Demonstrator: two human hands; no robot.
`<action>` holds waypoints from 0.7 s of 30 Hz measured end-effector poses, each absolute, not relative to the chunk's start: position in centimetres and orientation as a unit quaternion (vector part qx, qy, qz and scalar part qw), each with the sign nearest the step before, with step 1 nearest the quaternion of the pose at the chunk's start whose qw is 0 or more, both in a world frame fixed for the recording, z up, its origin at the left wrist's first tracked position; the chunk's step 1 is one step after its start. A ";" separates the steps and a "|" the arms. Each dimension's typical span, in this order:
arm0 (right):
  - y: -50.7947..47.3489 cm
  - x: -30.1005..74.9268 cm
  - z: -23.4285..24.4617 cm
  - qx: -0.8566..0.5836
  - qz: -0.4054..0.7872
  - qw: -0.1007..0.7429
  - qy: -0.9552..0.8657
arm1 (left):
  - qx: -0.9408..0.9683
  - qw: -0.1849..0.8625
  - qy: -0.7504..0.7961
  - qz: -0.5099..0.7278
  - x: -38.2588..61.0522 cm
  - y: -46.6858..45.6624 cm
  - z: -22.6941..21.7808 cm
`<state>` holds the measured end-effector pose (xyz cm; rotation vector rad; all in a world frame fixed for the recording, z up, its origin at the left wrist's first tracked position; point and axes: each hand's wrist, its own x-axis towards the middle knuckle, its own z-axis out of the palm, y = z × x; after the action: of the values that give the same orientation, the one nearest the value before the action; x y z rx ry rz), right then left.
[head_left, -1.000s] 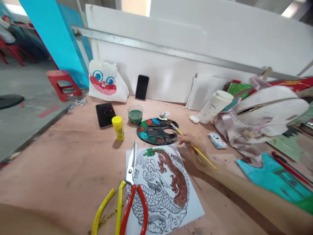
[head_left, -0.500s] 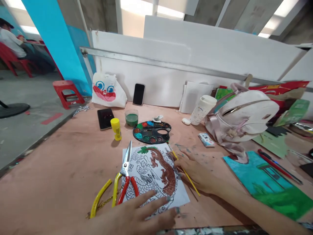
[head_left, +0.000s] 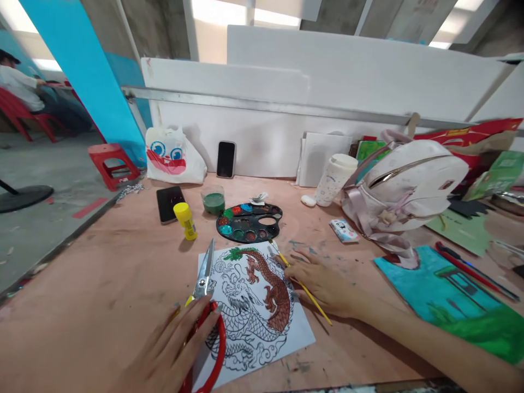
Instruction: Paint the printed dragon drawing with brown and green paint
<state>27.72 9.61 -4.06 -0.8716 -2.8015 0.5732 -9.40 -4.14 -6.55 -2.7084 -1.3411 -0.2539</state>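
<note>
A printed dragon picture [head_left: 245, 349] lies on the table, its tail painted brown with a green tip. Over the handles of a pair of scissors [head_left: 203, 278] with red and yellow grips is my left hand [head_left: 180, 333], fingers curled across them; the thumb is hidden. The blades point away, over the paper's left edge. My right hand [head_left: 317, 281] rests at the paper's right edge, a thin yellow paintbrush [head_left: 313, 299] held among its fingers. Beyond the paper sits a black paint palette [head_left: 245, 222] with several colours.
Behind the palette are a cup of green water [head_left: 213, 202], a yellow bottle [head_left: 186, 221] and a dark phone [head_left: 171, 204]. A white tumbler [head_left: 334, 180], a backpack [head_left: 409, 185] and a blue-green painting [head_left: 454, 300] occupy the right. One person [head_left: 18, 82] sits far left.
My left hand has moved left from the paper onto the scissors' handles and closed on them. The right hand stays with the paintbrush. The view has shifted slightly.
</note>
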 end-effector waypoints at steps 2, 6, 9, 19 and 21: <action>9.9 27.6 -3.9 -0.290 0.182 0.068 -0.937 | -0.906 0.112 -0.400 -0.081 -9.1 -3.8 -6.4; 10.7 27.4 -3.0 -0.296 0.154 0.041 -0.942 | -0.915 0.169 -0.357 -0.078 -9.1 -2.7 -5.7; 11.2 27.2 -2.4 -0.313 0.150 0.036 -0.937 | -0.917 0.149 -0.361 -0.078 -9.2 -2.3 -5.6; 11.4 27.1 -3.5 -0.319 0.151 0.039 -0.935 | -0.902 -0.054 -0.411 -0.122 -9.7 -2.3 -6.0; 11.3 27.1 -3.5 -0.321 0.148 0.041 -0.934 | -0.903 -0.077 -0.407 -0.109 -10.1 -2.3 -5.7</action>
<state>27.14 11.33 -3.48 -0.9833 -2.8613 0.4533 -10.14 -2.28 -5.66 -2.9871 -1.3460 -0.3619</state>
